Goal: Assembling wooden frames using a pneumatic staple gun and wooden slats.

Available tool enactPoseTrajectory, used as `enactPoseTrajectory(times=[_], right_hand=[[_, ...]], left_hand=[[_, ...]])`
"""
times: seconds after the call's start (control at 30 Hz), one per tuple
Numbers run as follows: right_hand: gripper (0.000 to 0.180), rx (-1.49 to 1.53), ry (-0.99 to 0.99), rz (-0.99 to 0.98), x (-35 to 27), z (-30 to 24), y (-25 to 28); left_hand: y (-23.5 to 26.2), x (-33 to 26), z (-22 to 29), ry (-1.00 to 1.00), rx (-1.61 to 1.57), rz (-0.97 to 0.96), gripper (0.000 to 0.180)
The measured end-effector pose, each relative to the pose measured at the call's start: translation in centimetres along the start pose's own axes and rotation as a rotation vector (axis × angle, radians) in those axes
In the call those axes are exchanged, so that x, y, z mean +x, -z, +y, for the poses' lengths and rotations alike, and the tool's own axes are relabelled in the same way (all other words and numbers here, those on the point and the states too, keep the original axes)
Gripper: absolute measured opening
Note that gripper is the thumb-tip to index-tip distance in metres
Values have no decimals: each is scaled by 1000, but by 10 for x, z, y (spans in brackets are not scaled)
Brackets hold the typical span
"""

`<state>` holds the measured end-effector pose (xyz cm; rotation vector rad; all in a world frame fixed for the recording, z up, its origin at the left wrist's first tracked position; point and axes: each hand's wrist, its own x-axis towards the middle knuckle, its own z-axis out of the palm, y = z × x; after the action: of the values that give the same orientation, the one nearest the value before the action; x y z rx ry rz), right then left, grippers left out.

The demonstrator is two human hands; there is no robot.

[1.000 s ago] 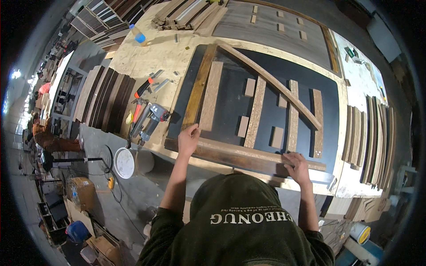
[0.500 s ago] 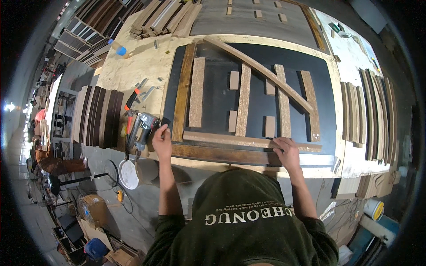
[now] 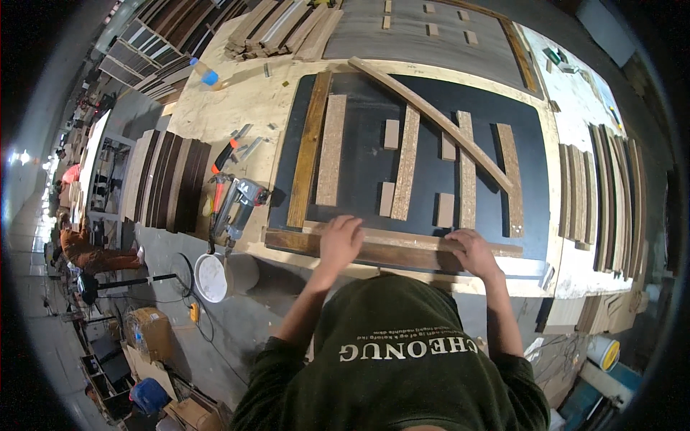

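Note:
A light wooden strip point(image 3: 410, 238) lies crosswise at the near edge of the black panel point(image 3: 363, 154), against a darker stained strip point(image 3: 413, 257). My left hand point(image 3: 341, 246) closes over the light strip near its left end, fingers bent. Farther right, my right hand point(image 3: 474, 253) grips the same strip, thumb and fingers bent around it. Upright wooden slats point(image 3: 407, 161) stand in a row across the panel, with small blocks point(image 3: 391, 134) beside some. A long slat point(image 3: 438, 126) lies diagonally on top of them. A stained strip point(image 3: 310, 151) runs along the left side.
Left of the panel lie a nail gun point(image 3: 246, 205), an orange-handled hammer point(image 3: 218, 205) and an orange cutter point(image 3: 224, 155). Stacks of boards point(image 3: 167, 179) stand at left and right point(image 3: 618, 197). A white bucket point(image 3: 215, 276) stands below the table's left corner; a bottle point(image 3: 206, 74) lies farther back.
My left hand has moved right, from beside the nail gun onto the light strip. That strip now sits closer against the stained one. The stained strip's left end has also shifted.

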<state>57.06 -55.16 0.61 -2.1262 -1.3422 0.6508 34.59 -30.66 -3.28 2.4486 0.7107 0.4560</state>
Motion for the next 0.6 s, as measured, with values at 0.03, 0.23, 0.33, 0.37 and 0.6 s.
enactPoseTrajectory(times=[0.03,0.23,0.33,0.37,0.6], right_hand=[[33,-15,-2,4,1,-1,-1],[34,-23,32,4,0,7,-2],[35,-20,33,5,2,9,-3],[36,-17,40,-1,2,10,-4],[36,-45,-9,-44,3,0,3]], left_hand=[[-7,-4,-4,-24,23,26,21],[-13,-7,-6,-105,47,150,17],[-5,6,-9,-25,2,72,12],[-1,13,-12,50,-35,-6,10],[15,123,-38,-36,7,141,30]])
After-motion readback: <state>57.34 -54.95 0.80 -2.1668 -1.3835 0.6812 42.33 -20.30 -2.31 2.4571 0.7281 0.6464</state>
